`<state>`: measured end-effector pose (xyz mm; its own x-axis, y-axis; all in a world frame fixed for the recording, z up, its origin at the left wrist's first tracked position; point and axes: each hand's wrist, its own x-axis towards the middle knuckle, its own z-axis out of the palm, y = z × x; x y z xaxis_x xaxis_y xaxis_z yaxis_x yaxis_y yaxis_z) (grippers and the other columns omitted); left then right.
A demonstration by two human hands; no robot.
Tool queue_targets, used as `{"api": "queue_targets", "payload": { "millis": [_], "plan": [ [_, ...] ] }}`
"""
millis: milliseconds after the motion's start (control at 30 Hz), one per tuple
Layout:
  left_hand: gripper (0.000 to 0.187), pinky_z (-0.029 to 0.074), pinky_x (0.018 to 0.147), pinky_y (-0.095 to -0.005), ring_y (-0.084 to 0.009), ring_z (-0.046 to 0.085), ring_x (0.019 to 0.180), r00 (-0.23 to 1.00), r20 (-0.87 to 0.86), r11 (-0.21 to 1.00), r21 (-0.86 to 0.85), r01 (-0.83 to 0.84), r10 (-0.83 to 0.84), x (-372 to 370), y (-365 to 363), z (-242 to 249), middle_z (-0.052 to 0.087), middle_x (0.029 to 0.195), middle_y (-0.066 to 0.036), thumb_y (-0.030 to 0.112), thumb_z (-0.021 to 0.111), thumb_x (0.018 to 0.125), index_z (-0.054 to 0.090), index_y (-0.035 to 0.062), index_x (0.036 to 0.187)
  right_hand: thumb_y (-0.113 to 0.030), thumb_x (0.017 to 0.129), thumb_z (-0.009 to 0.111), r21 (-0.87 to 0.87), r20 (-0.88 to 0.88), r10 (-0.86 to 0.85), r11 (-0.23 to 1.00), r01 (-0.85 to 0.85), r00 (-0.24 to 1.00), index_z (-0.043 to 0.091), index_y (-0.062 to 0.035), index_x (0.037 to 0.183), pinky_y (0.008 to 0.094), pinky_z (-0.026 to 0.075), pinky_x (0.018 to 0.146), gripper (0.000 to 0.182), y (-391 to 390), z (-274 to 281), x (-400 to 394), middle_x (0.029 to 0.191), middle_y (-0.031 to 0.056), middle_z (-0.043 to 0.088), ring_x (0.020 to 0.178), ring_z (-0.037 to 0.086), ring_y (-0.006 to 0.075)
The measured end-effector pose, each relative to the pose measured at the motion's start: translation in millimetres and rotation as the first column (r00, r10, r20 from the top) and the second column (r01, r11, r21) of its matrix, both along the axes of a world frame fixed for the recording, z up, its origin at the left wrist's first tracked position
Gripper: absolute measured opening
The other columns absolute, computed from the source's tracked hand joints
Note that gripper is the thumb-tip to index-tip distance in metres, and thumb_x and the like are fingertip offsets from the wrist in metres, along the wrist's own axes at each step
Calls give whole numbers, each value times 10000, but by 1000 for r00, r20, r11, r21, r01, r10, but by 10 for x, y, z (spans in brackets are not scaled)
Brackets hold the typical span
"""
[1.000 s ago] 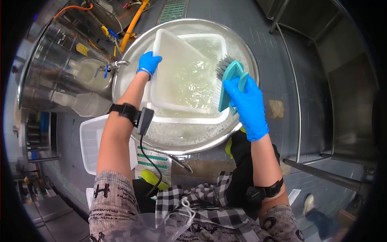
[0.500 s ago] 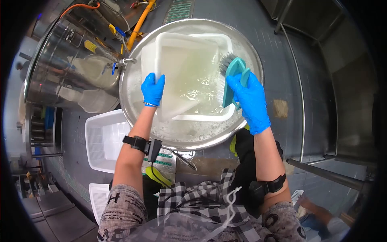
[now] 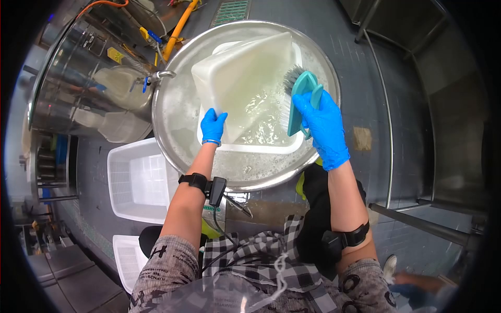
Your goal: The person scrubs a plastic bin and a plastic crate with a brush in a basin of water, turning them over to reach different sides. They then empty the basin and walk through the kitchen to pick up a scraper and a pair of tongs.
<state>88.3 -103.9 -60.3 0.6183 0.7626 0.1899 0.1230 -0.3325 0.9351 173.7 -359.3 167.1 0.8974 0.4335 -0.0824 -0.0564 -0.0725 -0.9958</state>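
A white plastic tub (image 3: 205, 83) stands tilted in cloudy, sudsy water inside a round steel vat (image 3: 245, 188). My left hand (image 3: 213, 127), in a blue glove, is closed on the tub's near left edge. Under it, the white rim (image 3: 261, 149) of another tub shows in the water. At the vat's right side, my right hand (image 3: 324, 128), gloved too, grips a teal scrubbing brush (image 3: 301, 99) by its handle. The brush's grey and white bristles face left toward the tubs, above the water.
A tap (image 3: 166, 74) reaches over the vat's left rim from a large steel tank (image 3: 62, 94). A white basket (image 3: 138, 180) and another white container (image 3: 125, 255) stand on the floor at left. Metal rails (image 3: 417, 224) run along the right. Another person's blurred arm (image 3: 417, 281) shows at lower right.
My left hand has moved right and toward me, turning and tipping the white tub so its far corner rises. My right hand and the brush have hardly moved.
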Motion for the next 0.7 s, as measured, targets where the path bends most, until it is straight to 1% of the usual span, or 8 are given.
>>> {"api": "queue_targets", "payload": {
  "millis": [33,100,300,367,400,433,600,700],
  "plan": [
    [249,404,541,-254,-114,481,565,1000,1,1000,-1,0,0,4,-1,-99,554,665,-75,163,650,641,523,-16,758,-211,719,599,-1,1,0,1000,0,1000,521,-45,931,214,407,548,281,-3,6,3,768,18,541,667,486,73],
    [226,435,610,-239,-117,547,675,952,-274,990,-37,135,-140,-11,-67,-202,592,779,-59,89,617,671,549,8,871,-208,721,596,5,-17,-8,1000,8,1000,518,-45,932,216,408,563,278,-5,25,-2,772,18,540,670,488,74],
    [241,447,592,-272,-162,578,630,915,-385,988,41,147,-120,73,-312,-339,605,718,-94,164,638,636,574,15,815,-189,723,594,28,-24,-15,999,15,1000,518,-42,925,215,407,576,261,-44,65,22,782,19,543,679,490,74],
    [249,445,563,-281,-170,574,609,875,-483,971,197,136,-24,141,-212,-268,603,705,-95,179,650,625,574,15,796,-184,724,593,42,-42,-18,999,19,999,519,-42,921,215,407,576,255,-50,65,28,780,19,543,679,490,74],
    [277,436,540,-339,-263,560,594,968,-250,990,127,65,-31,178,-167,-182,572,659,-139,261,657,594,564,28,712,-179,724,593,57,-60,-17,998,21,998,519,-42,918,215,406,575,248,-55,67,31,777,18,543,679,490,73],
    [317,426,511,-346,-269,549,560,911,-401,974,226,-2,94,219,-110,59,559,622,-138,300,675,568,549,28,669,-179,724,593,61,-60,-21,998,25,998,519,-42,918,215,406,575,248,-63,71,33,777,18,543,679,490,73],
    [225,425,518,-369,-308,541,568,956,-135,896,403,-186,260,546,251,505,557,628,-154,259,570,594,541,39,632,-171,726,590,52,-49,-18,998,21,999,524,-42,906,225,411,592,231,-67,45,44,770,18,548,682,493,75],
    [160,423,516,-379,-326,533,569,919,-229,874,446,-193,320,646,153,1093,551,625,-163,206,499,579,539,56,616,-179,724,591,68,-51,-24,997,27,998,527,-40,902,232,413,603,235,-71,53,40,775,24,551,685,497,81]
  ]
}}
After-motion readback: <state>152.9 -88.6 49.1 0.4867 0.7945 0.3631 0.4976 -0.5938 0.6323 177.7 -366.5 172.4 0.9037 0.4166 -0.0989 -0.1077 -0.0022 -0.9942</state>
